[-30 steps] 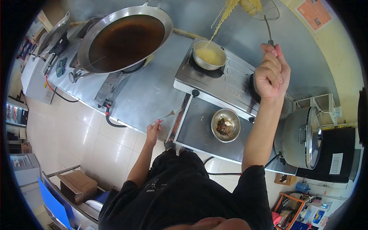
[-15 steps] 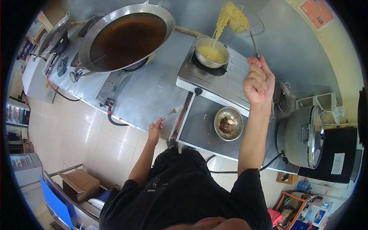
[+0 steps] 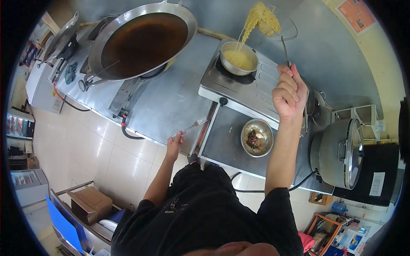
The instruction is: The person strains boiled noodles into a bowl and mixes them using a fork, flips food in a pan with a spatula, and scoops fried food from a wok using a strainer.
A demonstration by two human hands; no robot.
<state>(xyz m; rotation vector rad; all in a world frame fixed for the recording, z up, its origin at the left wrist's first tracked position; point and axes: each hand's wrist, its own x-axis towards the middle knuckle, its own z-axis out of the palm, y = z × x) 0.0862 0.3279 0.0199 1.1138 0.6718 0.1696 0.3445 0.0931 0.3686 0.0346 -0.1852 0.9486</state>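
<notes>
My right hand (image 3: pixel 290 93) is closed around the handle of a wire strainer (image 3: pixel 290 32), raised over the back of the gas stove (image 3: pixel 267 100). Yellow noodles (image 3: pixel 259 19) drape over the strainer's left side, and a few strands trail down to a small metal pot (image 3: pixel 234 70). Pale yellow liquid and more noodles fill that pot on the burner. Lower left, my left hand (image 3: pixel 174 145) grips a fork (image 3: pixel 199 122), its tines pointing right above the counter edge. A steel bowl (image 3: pixel 266 128) with dark brown seasoning (image 3: pixel 253 141) sits in front of the stove.
A large wok (image 3: pixel 192 26) of dark brown liquid occupies the counter's left side. At the right stands a big lidded pot (image 3: pixel 326 151) near a white rack (image 3: pixel 366 119). A black hose (image 3: pixel 132 135) hangs at the counter's front edge.
The whole view has shifted slightly, so the counter items appear a little further right. Both hands keep their holds, and the noodles still hang from the strainer.
</notes>
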